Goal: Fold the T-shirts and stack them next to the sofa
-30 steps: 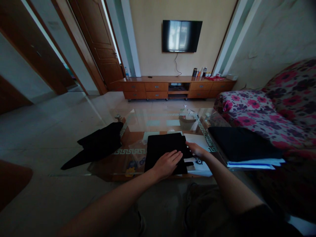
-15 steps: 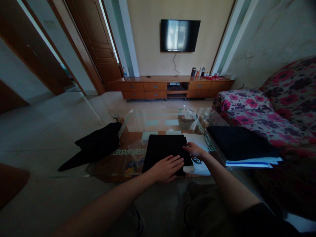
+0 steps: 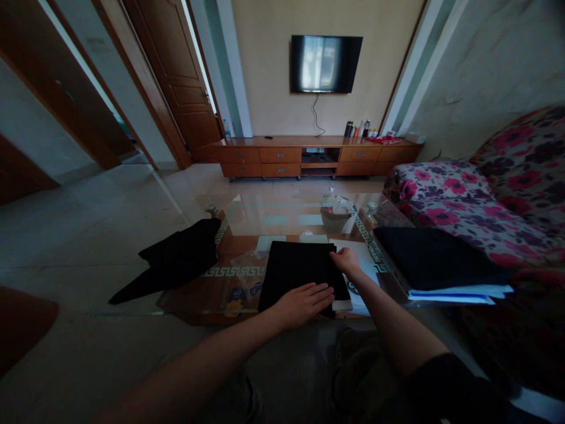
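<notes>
A folded black cloth [image 3: 295,268], its garment type unclear, lies in a neat rectangle on the glass table [image 3: 242,227]. My left hand [image 3: 304,303] rests flat on its near part, fingers stretched out. At the far right edge, my right hand [image 3: 346,261] is closed on the cloth, thumb on top and the other fingers hidden. Under the right side of the cloth, a white sheet [image 3: 373,271] with a dark print shows. A small whitish edge [image 3: 342,305] sticks out at the cloth's near right corner.
Another black cloth [image 3: 180,253] hangs loosely over the table's left edge. To the right, a black folded cloth [image 3: 436,256] sits on white and blue flat packets [image 3: 459,293]. A flowered sofa [image 3: 459,212] stands on the right; a wooden cabinet [image 3: 278,156] lies beyond.
My right hand has closed more firmly around the cloth's far right edge, where its fingers were pinched at the side before. The left hand stays flat on the cloth. The view has shifted slightly.
</notes>
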Tool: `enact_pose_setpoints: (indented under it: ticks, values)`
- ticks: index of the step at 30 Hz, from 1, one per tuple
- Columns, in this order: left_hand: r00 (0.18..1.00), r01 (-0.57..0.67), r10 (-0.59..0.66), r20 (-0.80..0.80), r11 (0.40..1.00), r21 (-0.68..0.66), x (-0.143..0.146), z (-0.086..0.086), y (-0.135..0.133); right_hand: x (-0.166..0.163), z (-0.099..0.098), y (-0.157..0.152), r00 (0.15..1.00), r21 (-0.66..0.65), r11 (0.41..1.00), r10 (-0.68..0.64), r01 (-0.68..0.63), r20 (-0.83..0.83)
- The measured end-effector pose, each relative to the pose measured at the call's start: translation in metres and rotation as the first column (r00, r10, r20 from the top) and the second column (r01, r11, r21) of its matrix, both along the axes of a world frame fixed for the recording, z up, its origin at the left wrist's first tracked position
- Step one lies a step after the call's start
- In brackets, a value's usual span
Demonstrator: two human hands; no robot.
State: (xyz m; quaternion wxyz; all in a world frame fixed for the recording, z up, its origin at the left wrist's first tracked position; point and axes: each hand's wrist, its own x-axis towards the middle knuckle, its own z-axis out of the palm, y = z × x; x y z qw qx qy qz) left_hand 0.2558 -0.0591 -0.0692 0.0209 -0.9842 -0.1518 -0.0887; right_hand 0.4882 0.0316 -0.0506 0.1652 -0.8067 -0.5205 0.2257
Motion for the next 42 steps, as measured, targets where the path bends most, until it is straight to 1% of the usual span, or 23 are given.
enact_pose_setpoints:
  ticks: [4, 6, 7, 9, 10, 11, 12, 13, 15, 18, 20, 23, 27, 29, 31, 33, 34, 36, 37, 39, 40, 41, 42]
  values:
    - [0.999, -0.044, 0.044, -0.002, 0.999, 0.007, 0.001, -0.001, -0.004, -0.003, 0.002, -0.003, 0.999, 0.021, 1.000, 0.002, -0.003, 0.039]
    - [0.999, -0.047, 0.047, -0.001, 0.999, 0.013, 0.002, 0.000, -0.005, -0.009, 0.003, -0.007, 0.989, 0.090, 0.995, 0.021, -0.035, 0.149]
    - [0.999, -0.042, 0.042, -0.004, 0.999, 0.017, 0.002, 0.000, -0.005, -0.012, 0.003, -0.008, 0.972, 0.135, 0.986, 0.066, -0.098, 0.225]
    - [0.999, -0.041, 0.041, -0.011, 0.999, 0.025, 0.002, 0.001, -0.005, -0.019, -0.001, -0.011, 0.903, 0.168, 0.937, 0.230, -0.306, 0.362]
    - [0.999, -0.043, 0.044, -0.014, 0.999, 0.030, 0.002, 0.001, -0.005, -0.022, -0.004, -0.012, 0.861, 0.141, 0.904, 0.324, -0.404, 0.392]
    - [0.999, -0.047, 0.048, -0.016, 0.998, 0.038, 0.002, 0.001, -0.005, -0.024, -0.009, -0.012, 0.827, 0.092, 0.878, 0.402, -0.470, 0.393]
    - [0.999, -0.048, 0.048, -0.018, 0.998, 0.047, 0.002, 0.001, -0.005, -0.026, -0.014, -0.012, 0.810, 0.035, 0.865, 0.453, -0.500, 0.373]
    - [0.999, -0.049, 0.050, -0.018, 0.997, 0.059, 0.002, 0.000, -0.006, -0.027, -0.019, -0.011, 0.810, -0.014, 0.866, 0.474, -0.500, 0.347]
    - [0.997, -0.081, 0.082, -0.009, 0.993, 0.089, 0.003, -0.003, -0.008, -0.027, -0.028, -0.010, 0.830, -0.076, 0.878, 0.472, -0.472, 0.298]
    - [0.977, -0.215, 0.213, 0.030, 0.968, 0.132, 0.006, -0.010, -0.014, -0.025, -0.034, -0.010, 0.839, -0.098, 0.881, 0.470, -0.462, 0.275]
    - [0.966, -0.260, 0.256, 0.042, 0.955, 0.147, 0.005, -0.011, -0.016, -0.024, -0.031, -0.012, 0.836, -0.093, 0.885, 0.461, -0.456, 0.296]
    - [0.980, -0.198, 0.197, 0.017, 0.970, 0.140, -0.001, -0.004, -0.013, -0.021, -0.023, -0.018, 0.830, -0.032, 0.899, 0.415, -0.436, 0.373]
    - [0.994, -0.109, 0.109, 0.000, 0.987, 0.115, -0.020, 0.013, 0.004, -0.013, -0.009, -0.023, 0.832, 0.044, 0.910, 0.357, -0.413, 0.425]
    - [0.994, -0.110, 0.110, 0.009, 0.989, 0.097, -0.032, 0.016, 0.017, -0.005, -0.002, -0.022, 0.856, 0.054, 0.927, 0.319, -0.371, 0.406]
    - [0.987, -0.158, 0.157, 0.023, 0.985, 0.064, -0.046, 0.016, 0.030, 0.003, 0.003, -0.020, 0.898, 0.041, 0.952, 0.273, -0.305, 0.346]
    - [0.957, -0.286, 0.285, 0.053, 0.958, 0.013, -0.062, 0.011, 0.044, 0.012, 0.006, -0.018, 0.950, -0.029, 0.973, 0.231, -0.230, 0.209]
    - [0.924, -0.375, 0.376, 0.075, 0.927, -0.023, -0.070, 0.008, 0.051, 0.016, 0.006, -0.018, 0.969, -0.082, 0.975, 0.214, -0.205, 0.125]
    - [0.831, -0.533, 0.545, 0.110, 0.837, -0.120, -0.085, 0.002, 0.063, 0.022, 0.007, -0.021, 0.980, -0.187, 0.962, 0.196, -0.197, -0.023]
    - [0.784, -0.587, 0.609, 0.120, 0.791, -0.173, -0.091, -0.001, 0.068, 0.024, 0.006, -0.023, 0.977, -0.245, 0.946, 0.197, -0.213, -0.085]
    - [0.708, -0.647, 0.692, 0.143, 0.716, -0.263, -0.097, -0.006, 0.075, 0.025, 0.006, -0.029, 0.959, -0.362, 0.893, 0.209, -0.267, -0.191]
    - [0.676, -0.662, 0.718, 0.165, 0.690, -0.294, -0.097, -0.007, 0.077, 0.025, 0.007, -0.031, 0.952, -0.412, 0.865, 0.203, -0.285, -0.231]
    - [0.647, -0.671, 0.737, 0.195, 0.671, -0.314, -0.094, -0.008, 0.077, 0.023, 0.007, -0.032, 0.950, -0.446, 0.847, 0.194, -0.288, -0.246]
    - [0.622, -0.676, 0.748, 0.231, 0.662, -0.324, -0.089, -0.008, 0.077, 0.021, 0.009, -0.033, 0.957, -0.451, 0.851, 0.188, -0.271, -0.220]
